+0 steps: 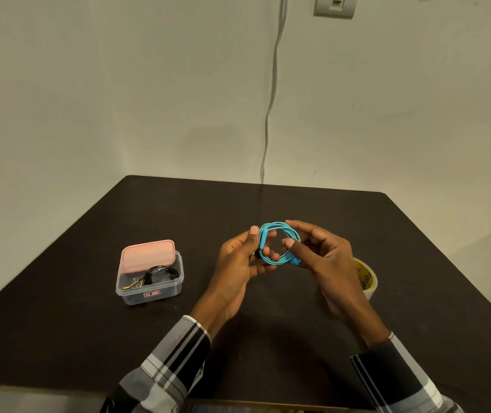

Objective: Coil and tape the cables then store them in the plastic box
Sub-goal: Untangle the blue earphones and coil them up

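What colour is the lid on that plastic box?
Pink; the lid lies askew on the clear box, best seen in the head view.

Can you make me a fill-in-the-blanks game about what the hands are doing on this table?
1. Both hands, the left hand and the right hand, hold a coiled cable whose colour is ____.
2. The plastic box has a pink lid resting loosely on it, and it sits on the person's ____ side.
3. The roll of tape lies partly hidden behind the ____ hand.
4. Inside the box lies a coiled ____ cable.

Missing words: blue; left; right; black
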`<state>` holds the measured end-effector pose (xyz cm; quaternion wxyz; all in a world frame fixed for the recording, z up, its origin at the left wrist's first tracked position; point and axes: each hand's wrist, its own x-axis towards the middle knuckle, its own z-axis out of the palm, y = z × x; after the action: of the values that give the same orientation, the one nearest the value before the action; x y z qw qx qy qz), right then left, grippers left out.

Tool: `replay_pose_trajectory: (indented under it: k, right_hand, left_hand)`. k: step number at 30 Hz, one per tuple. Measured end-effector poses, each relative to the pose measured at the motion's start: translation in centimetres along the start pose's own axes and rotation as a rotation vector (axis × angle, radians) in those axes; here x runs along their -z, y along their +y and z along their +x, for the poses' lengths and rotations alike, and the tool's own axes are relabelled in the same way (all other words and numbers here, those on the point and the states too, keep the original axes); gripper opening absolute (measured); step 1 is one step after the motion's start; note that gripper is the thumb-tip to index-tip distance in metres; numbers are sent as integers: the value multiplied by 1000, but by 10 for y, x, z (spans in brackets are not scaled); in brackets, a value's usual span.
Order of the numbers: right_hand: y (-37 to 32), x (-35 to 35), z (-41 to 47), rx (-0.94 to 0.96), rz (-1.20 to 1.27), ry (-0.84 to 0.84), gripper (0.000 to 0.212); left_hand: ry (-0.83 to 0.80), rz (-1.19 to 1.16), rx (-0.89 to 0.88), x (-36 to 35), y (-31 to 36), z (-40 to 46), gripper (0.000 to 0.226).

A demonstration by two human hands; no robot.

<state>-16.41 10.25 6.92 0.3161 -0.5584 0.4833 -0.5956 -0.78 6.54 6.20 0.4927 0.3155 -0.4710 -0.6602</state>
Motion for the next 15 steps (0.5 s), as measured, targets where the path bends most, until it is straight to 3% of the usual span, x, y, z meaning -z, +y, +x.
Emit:
replay_pose_trajectory:
  k: [5, 9, 15]
  right_hand:
    - [5, 2, 4, -1, -190, -75, 30]
    - [16, 2, 4, -55, -313, -111, 29]
    - [38, -12, -3, -243, -447, -197, 19]
  left_hand:
    - [-13, 78, -15, 4, -5, -3, 30]
    - [92, 221, -21, 13, -10, -4, 20]
    - [199, 842, -78, 41, -28, -4, 20]
